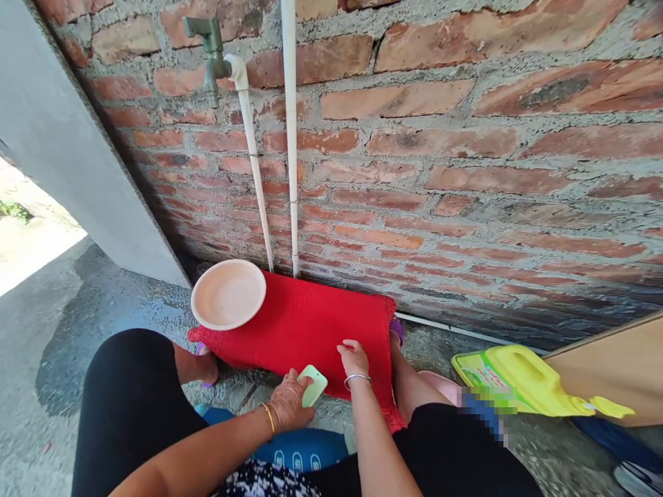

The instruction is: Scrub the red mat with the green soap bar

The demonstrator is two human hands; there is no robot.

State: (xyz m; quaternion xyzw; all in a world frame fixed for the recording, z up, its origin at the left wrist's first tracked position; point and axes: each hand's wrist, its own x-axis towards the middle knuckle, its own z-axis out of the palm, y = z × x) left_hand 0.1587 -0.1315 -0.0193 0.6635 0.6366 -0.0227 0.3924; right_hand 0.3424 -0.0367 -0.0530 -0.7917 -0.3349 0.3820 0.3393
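Note:
In my left hand is a pale green flat slab with rounded corners and a small hole at one end; its underside is hidden. A red cloth lies spread out in front of me, over a support I cannot see. My right hand is over the cloth's right part, fingers loosely bent and slightly apart, with nothing visible in them. Whether it touches the cloth is unclear. A pale pink basin rests on the cloth's left end.
A tap and white pipes run along the brick wall. To the right is a yellow detergent bottle beside a tan board. Wet concrete lies left. Below my hands is a blue printed object.

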